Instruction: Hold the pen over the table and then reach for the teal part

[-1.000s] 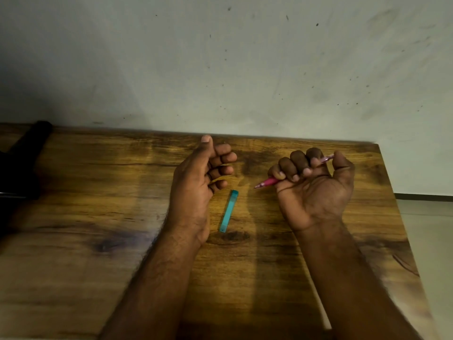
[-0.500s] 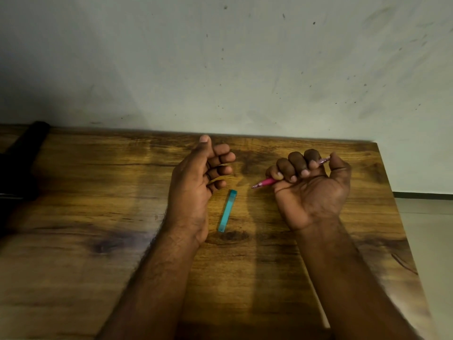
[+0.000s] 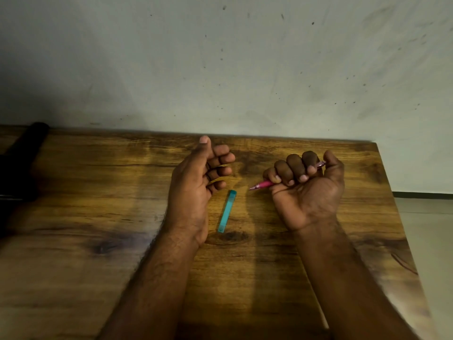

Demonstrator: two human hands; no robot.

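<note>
We hold a pink pen (image 3: 266, 184) in the right hand (image 3: 307, 190), fingers curled fully round the barrel in a fist, palm turned up; the tip projects toward the left, the rear end emerges beside the thumb. The left hand (image 3: 196, 190) rests on its edge on the wooden table (image 3: 85, 217), fingers loosely curled and holding nothing. A teal cap-like strip (image 3: 227, 211) lies flat on the table between the hands, just beside the left palm and clear of the pen tip. We judge both parts light, rigid plastic, smooth and liable to slip or roll. Take the strip by its long sides near the middle; grip the pen barrel close behind the tip for control
</note>
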